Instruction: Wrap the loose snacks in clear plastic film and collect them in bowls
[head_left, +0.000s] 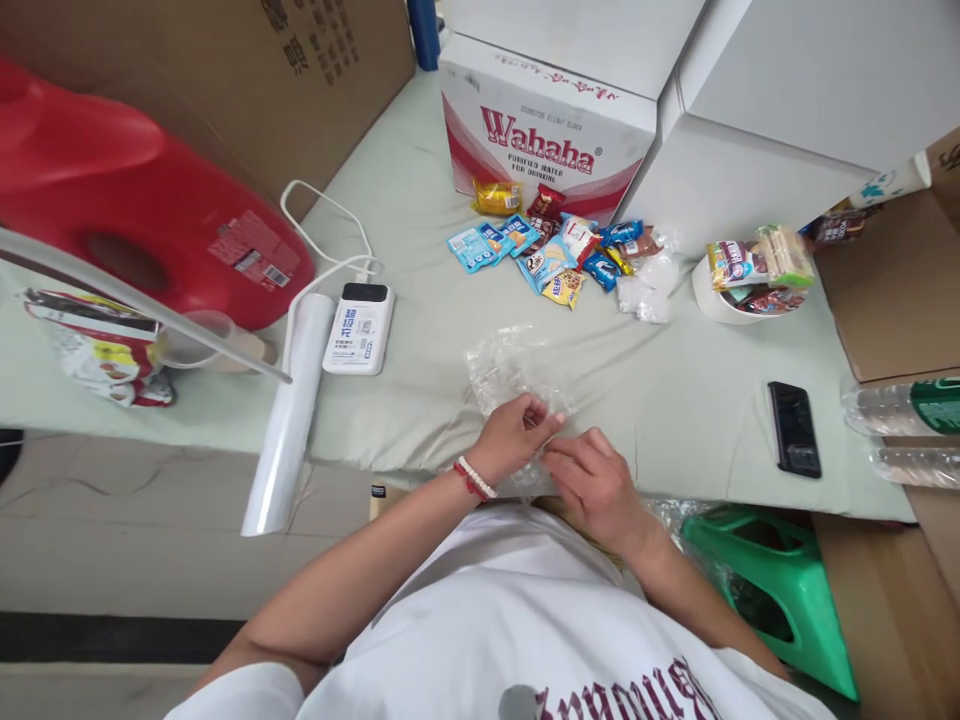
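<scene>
A crinkled clear plastic bag (504,368) lies at the table's front edge, partly hanging towards my lap. My left hand (517,435), with beaded bracelets at the wrist, is closed on the bag, thumb and fingers pinched together. Right beside it my right hand (596,485) is closed too, its fingertips pressed on the plastic near the left thumb. The bag's part between and under the hands is mostly hidden. Beyond the hands lies a loose pile of small wrapped snacks (551,262), with crumpled clear wrappers (646,288) at its right end.
A white power bank (360,330) with a cable and a plastic roll (296,420) lie left, near a red jug (142,190). A Wahaba-style water carton (547,130) stands behind. To the right are a snack-filled white bowl (724,305), a phone (795,430) and a green stool (780,590).
</scene>
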